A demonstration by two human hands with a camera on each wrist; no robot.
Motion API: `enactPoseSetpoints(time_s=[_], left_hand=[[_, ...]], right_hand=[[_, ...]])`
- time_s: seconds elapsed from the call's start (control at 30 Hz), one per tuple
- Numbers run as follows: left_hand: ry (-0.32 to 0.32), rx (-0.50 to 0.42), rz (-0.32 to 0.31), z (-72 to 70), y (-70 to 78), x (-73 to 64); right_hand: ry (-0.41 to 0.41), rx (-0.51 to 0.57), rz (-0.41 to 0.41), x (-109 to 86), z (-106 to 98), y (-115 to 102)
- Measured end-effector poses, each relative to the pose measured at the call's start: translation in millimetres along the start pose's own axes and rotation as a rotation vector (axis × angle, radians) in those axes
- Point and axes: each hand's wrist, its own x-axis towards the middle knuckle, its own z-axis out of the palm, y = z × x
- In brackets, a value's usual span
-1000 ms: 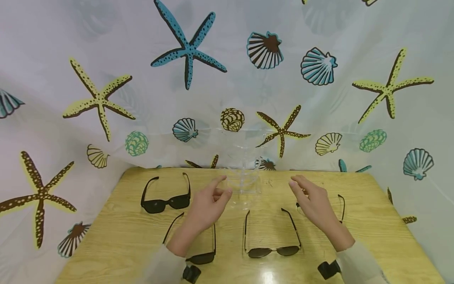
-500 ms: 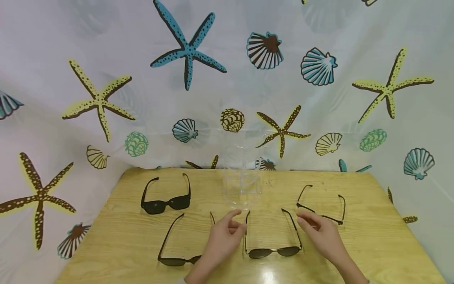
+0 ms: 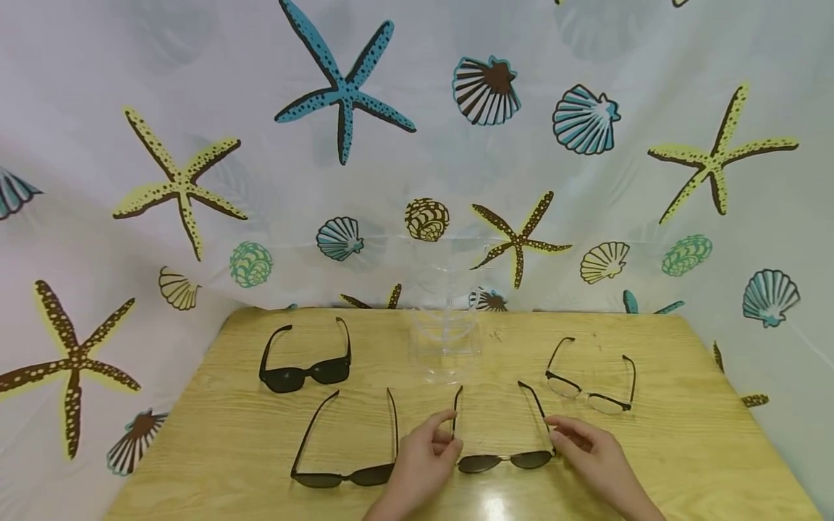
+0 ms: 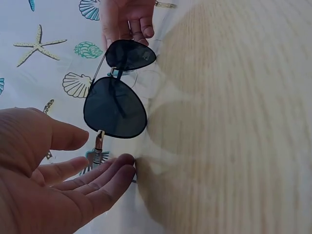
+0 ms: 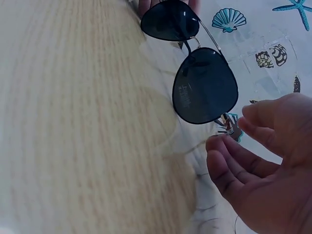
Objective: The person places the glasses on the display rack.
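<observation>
Aviator sunglasses (image 3: 478, 463) with dark lenses and a thin metal frame lie on the table, their temples pointing away from me. My left hand (image 3: 426, 459) is beside their left temple. In the left wrist view, a gap separates thumb and fingers (image 4: 109, 183) on either side of the hinge. On the other side, my right hand (image 3: 596, 456) is at the right temple. The right wrist view has its thumb and fingers (image 5: 222, 163) apart around that hinge, close to it. Whether any fingertip touches the frame is hard to tell.
Black sunglasses (image 3: 306, 375) lie at the back left, and another dark pair (image 3: 319, 480) lies left of my left hand. Clear-lensed eyeglasses (image 3: 609, 404) are at the right. A transparent stand (image 3: 446, 336) rises at the back middle, before a shell-patterned curtain (image 3: 391, 181).
Both hands have drawn back toward me from beside the clear stand and come down to either side of the aviator sunglasses. The glasses have stayed in place.
</observation>
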Motion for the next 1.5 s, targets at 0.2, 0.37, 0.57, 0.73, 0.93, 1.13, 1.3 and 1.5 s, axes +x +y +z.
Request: enactPoseSetpoints(time_s=[0.2,0.37,0.57,0.73,0.93,1.13,1.3,1.5], left_hand=[[-0.034,-0.049,-0.015,2.8,-5.6,-2.6],[-0.037,-0.093,-0.020,2.7,-6.3,-2.6],[-0.027,-0.103,-0.030,1.5,-5.5,-4.4],[-0.015,-0.115,-0.027,-5.4,1.9,-5.4],[0.023,-0.104,0.001,-20.1,13.3,-3.2],[0.067,-0.067,0.024,-37.3,16.7,3.2],[0.105,-0.050,0.044,-54.2,17.2,11.7],[0.158,-0.042,0.025,-70.5,14.9,26.6]], right_hand=[[-0.087,0.038,-0.009,-0.7,1.2,9.0],[-0.103,0.044,-0.022,0.5,2.4,11.5],[-0.110,0.052,-0.039,0.4,3.7,7.9],[-0.061,0.042,-0.039,4.3,6.2,-1.4],[-0.028,0.056,-0.053,12.5,10.8,-17.7],[-0.022,0.089,-0.102,24.0,21.1,-32.6],[-0.014,0.082,-0.137,35.6,30.8,-43.1],[0.002,0.077,-0.184,52.0,41.3,-54.6]])
